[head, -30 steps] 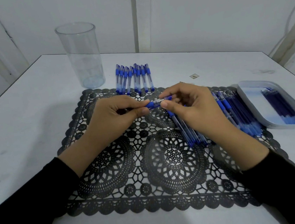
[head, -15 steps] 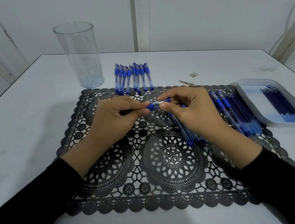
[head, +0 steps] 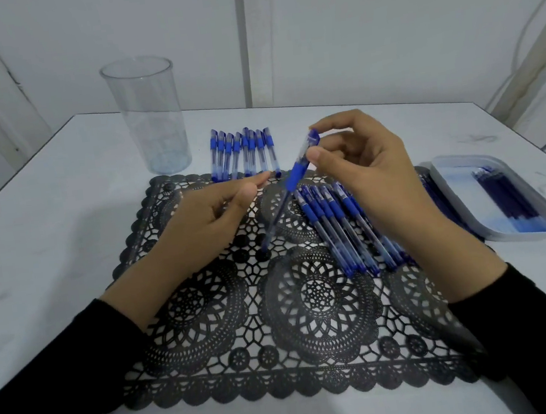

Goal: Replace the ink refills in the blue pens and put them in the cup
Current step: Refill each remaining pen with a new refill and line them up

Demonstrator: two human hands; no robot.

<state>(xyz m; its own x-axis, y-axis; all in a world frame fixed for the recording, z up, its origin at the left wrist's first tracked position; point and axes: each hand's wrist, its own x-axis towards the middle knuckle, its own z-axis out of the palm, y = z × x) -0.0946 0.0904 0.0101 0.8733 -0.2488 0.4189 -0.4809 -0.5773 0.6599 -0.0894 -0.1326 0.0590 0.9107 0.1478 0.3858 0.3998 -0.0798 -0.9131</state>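
Pen (head: 298, 170) in right hand (head: 372, 168) above loose pens (head: 342, 226), cup (head: 149, 118) far left.

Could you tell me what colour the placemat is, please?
Black openwork lace; the placemat shows best in the head view.

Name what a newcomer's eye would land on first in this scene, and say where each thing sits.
The right hand at centre holds a blue plastic pen tilted above the black lace placemat. A tall clear plastic cup stands empty at the far left of the white table, with a row of blue pens lying just right of it. A pale tray of dark blue refills sits at the right edge.
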